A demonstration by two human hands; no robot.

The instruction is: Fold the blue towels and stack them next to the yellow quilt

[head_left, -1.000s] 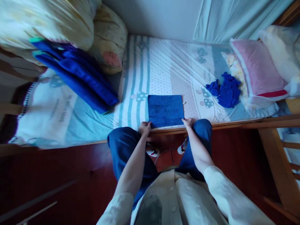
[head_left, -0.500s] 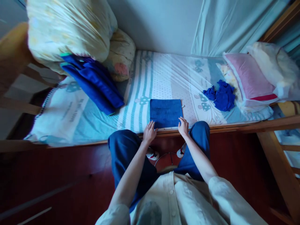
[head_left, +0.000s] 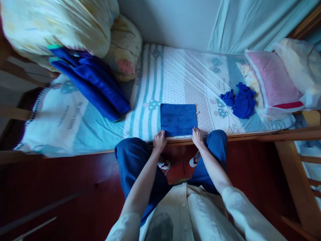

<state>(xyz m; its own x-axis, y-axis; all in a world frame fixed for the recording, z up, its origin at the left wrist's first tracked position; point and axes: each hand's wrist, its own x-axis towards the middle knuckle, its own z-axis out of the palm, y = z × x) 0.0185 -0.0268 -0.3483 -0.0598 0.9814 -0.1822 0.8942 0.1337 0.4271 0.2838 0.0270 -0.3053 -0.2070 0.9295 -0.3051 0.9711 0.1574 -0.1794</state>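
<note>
A flat blue cloth [head_left: 178, 119], rectangular and towel-like with a small white tag on its right edge, lies on the bed's near side. My left hand [head_left: 159, 140] is closed on its near left corner. Fingers of my right hand [head_left: 197, 135] pinch the near right corner. Both corners stay close to the mattress edge. To the right, a crumpled blue cloth pile [head_left: 242, 102] rests apart from my hands. On the left lies a long folded stack of blue cloth [head_left: 92, 83].
A patterned sheet [head_left: 175, 77] covers the bed. Large bagged bedding [head_left: 62, 26] and a pillow [head_left: 126, 50] stand at the left. A pink cushion [head_left: 278, 78] in clear plastic lies at the right. The wooden bed rail [head_left: 250, 136] runs along the near edge.
My fingers have closed on the two near corners of the flat blue cloth, having been looser before. The view has shifted slightly; the cloth lies about where it was.
</note>
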